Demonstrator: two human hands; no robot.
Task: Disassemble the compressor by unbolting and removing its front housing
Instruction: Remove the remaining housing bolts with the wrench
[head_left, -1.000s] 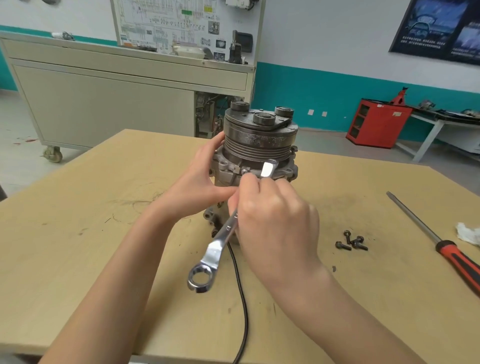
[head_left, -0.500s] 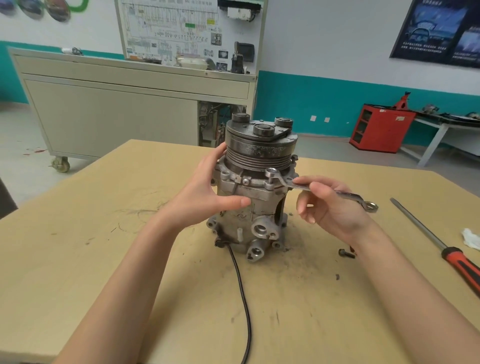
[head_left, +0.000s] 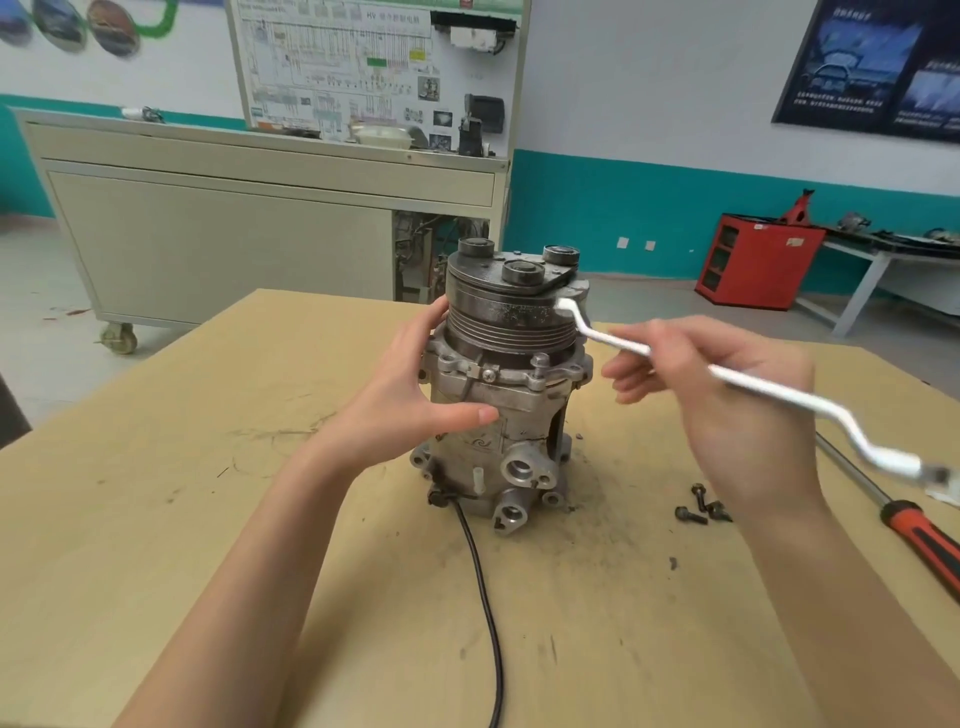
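Centre-left: left hand (head_left: 410, 400), grip flat with fingers straight, braced against the compressor (head_left: 493, 431), which stands upright mid-frame on the table (head_left: 156, 519).
Centre: I note one bolt (head_left: 540, 364) standing proud of the front housing (head_left: 511, 383), which is not yet lifted.
Centre-right: right hand (head_left: 737, 405), grip closed round a wrench (head_left: 779, 391); its blurred ring end is beside the pulley (head_left: 511, 317), off the bolt.
Lower right: three loose bolts (head_left: 701, 508); screwdriver (head_left: 924, 535).
My estimate: well along; final unbolting and lift-off remain.

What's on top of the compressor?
A flat metal plate with three round caps. One end of the wrench is by its right edge. What's beneath the plate is covered.
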